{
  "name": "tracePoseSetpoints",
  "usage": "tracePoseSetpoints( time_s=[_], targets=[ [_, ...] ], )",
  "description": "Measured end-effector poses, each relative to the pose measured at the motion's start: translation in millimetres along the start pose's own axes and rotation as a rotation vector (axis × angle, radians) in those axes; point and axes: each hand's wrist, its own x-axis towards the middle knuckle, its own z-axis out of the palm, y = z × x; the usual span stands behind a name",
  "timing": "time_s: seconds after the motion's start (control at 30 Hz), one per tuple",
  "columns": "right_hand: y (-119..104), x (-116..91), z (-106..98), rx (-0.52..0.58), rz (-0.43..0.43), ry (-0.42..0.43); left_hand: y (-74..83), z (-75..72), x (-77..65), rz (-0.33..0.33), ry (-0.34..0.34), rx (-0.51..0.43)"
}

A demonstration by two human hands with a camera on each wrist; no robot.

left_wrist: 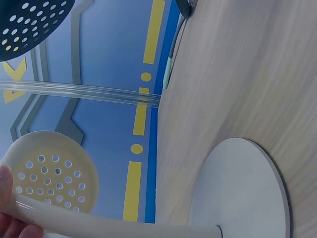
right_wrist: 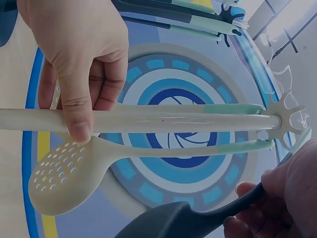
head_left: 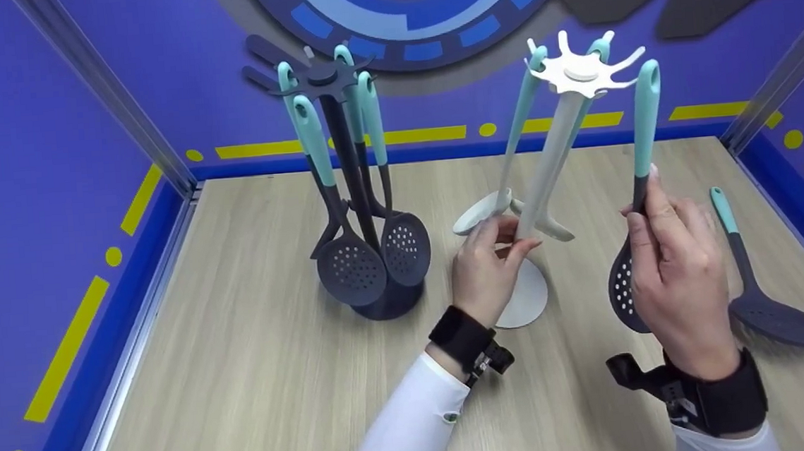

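Note:
Near its lower end, my left hand [head_left: 486,269] grips the pole of a white utensil stand [head_left: 546,162], thumb in front and fingers behind. The stand tilts, its top leaning right over a round base [head_left: 526,302]. Two cream utensils with mint handles hang from its hooked top; one is a skimmer [right_wrist: 64,173]. My right hand [head_left: 685,276] holds a dark skimmer [head_left: 621,288] upright by its dark shaft below the mint handle [head_left: 645,116]. That handle's looped end is right beside a hook of the stand. My palm hides part of the skimmer's perforated head.
Left of the white stand, a dark stand [head_left: 348,158] carries several dark utensils with mint handles. A dark utensil with a broad head [head_left: 780,319] lies on the wooden table [head_left: 243,378] at the right. Blue printed panels [head_left: 173,93] wall the back and sides.

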Motion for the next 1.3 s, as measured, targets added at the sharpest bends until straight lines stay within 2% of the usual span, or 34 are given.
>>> tracePoseSetpoints(
  time_s=[0.17,0.37,0.7,1.1,1.3],
  targets=[
    [-2.6,-0.2,0.4,0.001,-0.011,0.004,-0.6,0.4,0.1,0.001,-0.001,0.002],
    [-17.4,2.0,-0.5,0.011,-0.012,0.005,-1.9,0.4,-0.1,-0.008,-0.007,-0.012],
    [0.7,-3.6,7.3,0.011,-0.027,-0.025,-2.1,0.2,-0.2,-0.005,-0.006,-0.013],
    [2.3,-7.1,15.5,-0.001,-0.023,-0.045,0.8,-1.2,-0.5,-0.007,-0.018,-0.008],
    [2.6,-7.3,21.7,0.039,-0.010,-0.054,1.2,-1.3,-1.2,-0.021,-0.026,-0.011]
  ],
)
